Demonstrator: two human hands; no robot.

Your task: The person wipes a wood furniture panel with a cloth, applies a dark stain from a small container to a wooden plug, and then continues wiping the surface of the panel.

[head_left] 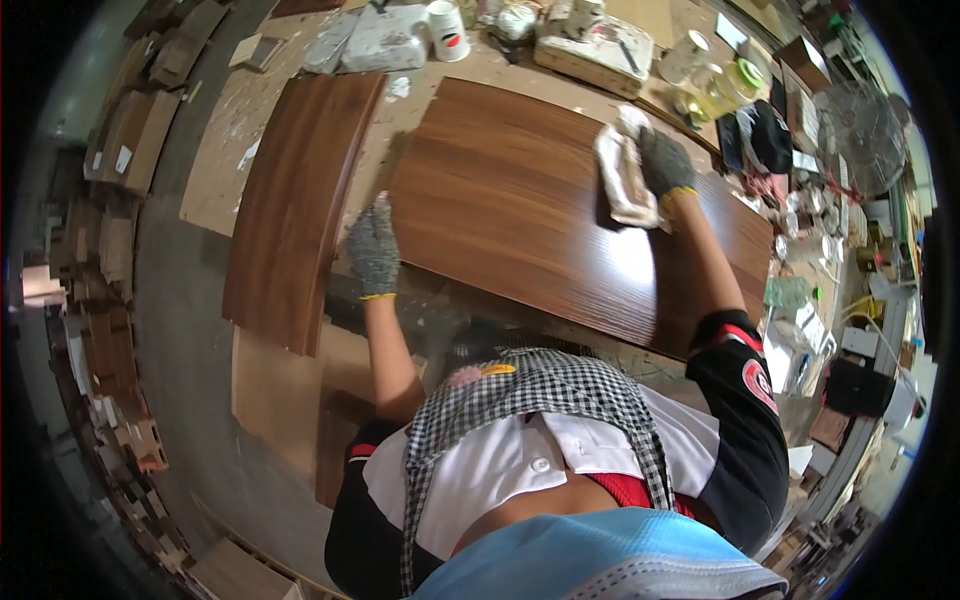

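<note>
Gloved right hand (666, 162) has fingers clamped on bunched white cloth (618, 180), which rests right of middle on the wide brown wood-grain panel (500, 190). Panel lies flat on the worktable (495, 75). Gloved left hand (374, 250) sits at panel's left edge, beside narrower brown board (295, 200); can't tell whether its fingers grip.
</note>
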